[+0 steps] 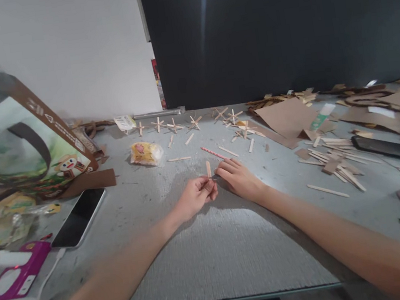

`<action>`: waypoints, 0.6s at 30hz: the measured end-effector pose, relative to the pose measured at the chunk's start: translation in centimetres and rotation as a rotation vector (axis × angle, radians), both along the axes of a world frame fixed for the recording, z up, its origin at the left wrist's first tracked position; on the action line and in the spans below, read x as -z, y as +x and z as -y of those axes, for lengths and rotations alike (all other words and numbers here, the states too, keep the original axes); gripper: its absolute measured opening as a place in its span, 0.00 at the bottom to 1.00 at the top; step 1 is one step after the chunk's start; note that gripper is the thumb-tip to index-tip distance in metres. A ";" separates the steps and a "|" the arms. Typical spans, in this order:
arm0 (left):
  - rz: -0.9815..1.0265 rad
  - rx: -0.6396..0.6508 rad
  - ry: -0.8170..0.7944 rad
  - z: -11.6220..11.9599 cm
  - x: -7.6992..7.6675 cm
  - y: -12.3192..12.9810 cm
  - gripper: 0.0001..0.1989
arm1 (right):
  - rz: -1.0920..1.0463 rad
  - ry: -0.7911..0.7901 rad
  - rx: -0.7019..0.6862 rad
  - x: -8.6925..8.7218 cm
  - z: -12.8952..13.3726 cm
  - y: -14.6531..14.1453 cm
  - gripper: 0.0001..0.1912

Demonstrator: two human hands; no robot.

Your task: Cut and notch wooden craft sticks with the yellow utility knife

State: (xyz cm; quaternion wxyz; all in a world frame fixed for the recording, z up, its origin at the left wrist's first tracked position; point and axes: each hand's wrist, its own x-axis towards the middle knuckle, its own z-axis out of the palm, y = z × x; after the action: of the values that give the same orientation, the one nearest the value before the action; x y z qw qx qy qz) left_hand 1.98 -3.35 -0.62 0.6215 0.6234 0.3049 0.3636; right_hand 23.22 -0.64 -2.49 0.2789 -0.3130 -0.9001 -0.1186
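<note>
at table centre, left hand (196, 197) pinches upright wooden stick (208, 169); right hand (238, 178) curled beside it, grip unclear; box (17, 134) print unreadable.

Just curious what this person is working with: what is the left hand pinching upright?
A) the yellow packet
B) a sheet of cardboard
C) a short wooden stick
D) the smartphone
C: the left hand pinches a short wooden stick upright, with the right hand beside it.
</note>
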 end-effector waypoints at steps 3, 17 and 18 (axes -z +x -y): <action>-0.023 -0.014 0.033 0.0 0.0 0.0 0.32 | 0.017 0.005 0.006 0.1 0.1 -0.1 0.12; 0.007 -0.005 -0.005 0.4 -0.3 -0.1 0.31 | -0.015 0.003 0.011 0.0 -0.1 0.1 0.12; 0.002 -0.006 -0.011 0.4 -0.3 -0.1 0.31 | -0.013 -0.004 0.007 -0.1 -0.1 0.1 0.12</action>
State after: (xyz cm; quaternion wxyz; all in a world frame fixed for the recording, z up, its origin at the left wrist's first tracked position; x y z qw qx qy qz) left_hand 1.90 -3.75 -0.31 0.6242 0.6188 0.3080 0.3642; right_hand 23.37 -0.57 -2.44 0.2838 -0.3172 -0.8974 -0.1159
